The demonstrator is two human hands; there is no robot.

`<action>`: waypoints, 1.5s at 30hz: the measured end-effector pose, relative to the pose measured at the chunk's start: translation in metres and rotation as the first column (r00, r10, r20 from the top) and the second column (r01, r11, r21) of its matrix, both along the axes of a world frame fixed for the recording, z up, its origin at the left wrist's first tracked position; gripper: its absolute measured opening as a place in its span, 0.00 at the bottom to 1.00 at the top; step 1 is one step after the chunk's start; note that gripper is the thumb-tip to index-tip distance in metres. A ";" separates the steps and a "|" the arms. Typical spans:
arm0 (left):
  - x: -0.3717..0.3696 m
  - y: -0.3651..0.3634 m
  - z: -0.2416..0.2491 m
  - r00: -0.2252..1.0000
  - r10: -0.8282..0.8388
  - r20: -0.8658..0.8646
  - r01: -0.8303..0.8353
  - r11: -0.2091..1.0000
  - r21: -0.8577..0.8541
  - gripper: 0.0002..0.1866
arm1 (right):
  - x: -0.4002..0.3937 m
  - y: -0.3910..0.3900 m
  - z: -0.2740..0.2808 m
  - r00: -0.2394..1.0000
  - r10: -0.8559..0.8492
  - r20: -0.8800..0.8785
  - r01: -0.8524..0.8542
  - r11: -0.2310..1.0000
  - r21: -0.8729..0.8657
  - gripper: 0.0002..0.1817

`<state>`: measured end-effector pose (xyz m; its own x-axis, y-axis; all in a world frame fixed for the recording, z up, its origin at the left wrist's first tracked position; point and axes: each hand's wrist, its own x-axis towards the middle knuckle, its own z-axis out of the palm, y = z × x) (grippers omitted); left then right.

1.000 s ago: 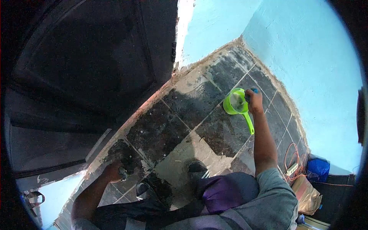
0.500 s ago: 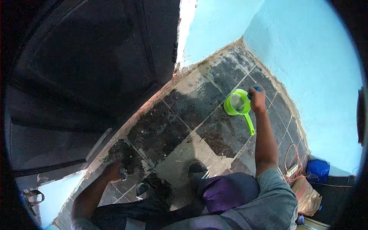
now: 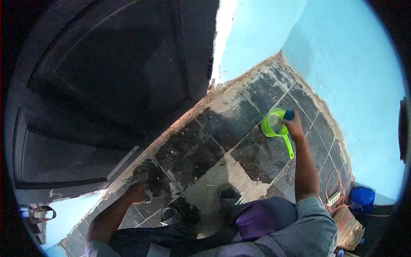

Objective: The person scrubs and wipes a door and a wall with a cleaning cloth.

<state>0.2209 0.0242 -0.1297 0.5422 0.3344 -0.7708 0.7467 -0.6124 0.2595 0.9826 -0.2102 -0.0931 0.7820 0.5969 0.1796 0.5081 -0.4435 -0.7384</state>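
Observation:
A lime-green plastic dipper [image 3: 288, 144] stands on the dark floor tiles, its long handle pointing back toward me. My right hand [image 3: 294, 128] is closed at the dipper's rim around a small dark blue scrubber [image 3: 289, 115], whose exact kind I cannot tell. Through the dipper's mouth, something pale shows inside. Low on the left, my left hand [image 3: 137, 193] is closed on a small crumpled grey piece [image 3: 148, 195], close over the floor near the door.
A dark panelled door [image 3: 120, 85] fills the left. Light blue walls [image 3: 342, 77] meet in the far corner. Dark tiles [image 3: 227, 126] carry pale residue. At right lie an orange cord [image 3: 341, 184], a power strip [image 3: 333, 198], a blue bag [image 3: 362, 199] and a brown bag [image 3: 347, 227].
The whole view has shifted, so the scene sits lower and further right. My right hand has drawn slightly toward me along the dipper's rim, and the blue scrubber now points up from it.

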 end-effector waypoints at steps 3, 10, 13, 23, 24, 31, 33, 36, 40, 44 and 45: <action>-0.003 -0.001 0.005 0.991 0.103 0.088 -0.098 0.993 -0.063 0.36 | 0.006 -0.021 -0.023 0.989 0.086 0.118 -0.061 0.977 -0.205 0.31; -0.002 -0.002 0.010 0.996 0.087 -0.005 -0.087 0.996 0.011 0.43 | -0.043 -0.019 0.053 0.958 0.141 0.249 -0.034 0.920 -0.391 0.23; 0.006 -0.003 0.022 0.999 0.053 0.005 -0.053 0.998 0.039 0.43 | -0.049 -0.020 0.065 0.826 0.216 0.521 0.065 0.881 -0.469 0.15; -0.009 0.000 0.004 0.992 -0.074 0.103 0.059 0.988 0.144 0.43 | -0.088 0.021 0.157 0.562 0.261 0.785 -0.037 0.956 -0.291 0.13; -0.014 0.001 0.000 0.985 -0.104 0.137 0.077 0.979 0.187 0.43 | -0.089 0.027 0.161 0.515 0.309 0.800 -0.068 0.944 -0.321 0.13; 0.002 0.014 0.003 0.979 -0.078 0.187 0.057 0.992 0.117 0.40 | -0.114 0.122 0.175 0.941 0.301 0.155 -0.321 0.938 0.127 0.14; -0.002 0.012 -0.008 0.976 -0.030 0.214 0.004 0.993 0.120 0.40 | -0.147 0.160 0.211 0.929 0.370 -0.028 -0.350 0.900 0.261 0.12; 0.024 0.016 0.011 0.990 0.022 0.138 -0.037 0.994 0.106 0.40 | -0.221 0.213 0.296 0.751 0.565 -0.342 -0.253 0.724 0.642 0.11; 0.046 0.013 0.033 0.997 0.001 0.081 -0.010 0.993 0.122 0.41 | -0.273 0.263 0.393 0.706 0.693 -0.149 -0.133 0.336 0.932 0.11; 0.054 0.027 0.013 0.938 0.168 0.302 -0.177 0.984 0.002 0.41 | -0.321 0.326 0.416 0.905 0.141 0.401 -0.424 0.210 0.881 0.32; 0.056 0.028 0.019 0.927 0.163 0.338 -0.187 0.982 0.039 0.41 | -0.331 0.342 0.410 0.825 -0.119 0.553 -0.497 0.313 0.809 0.38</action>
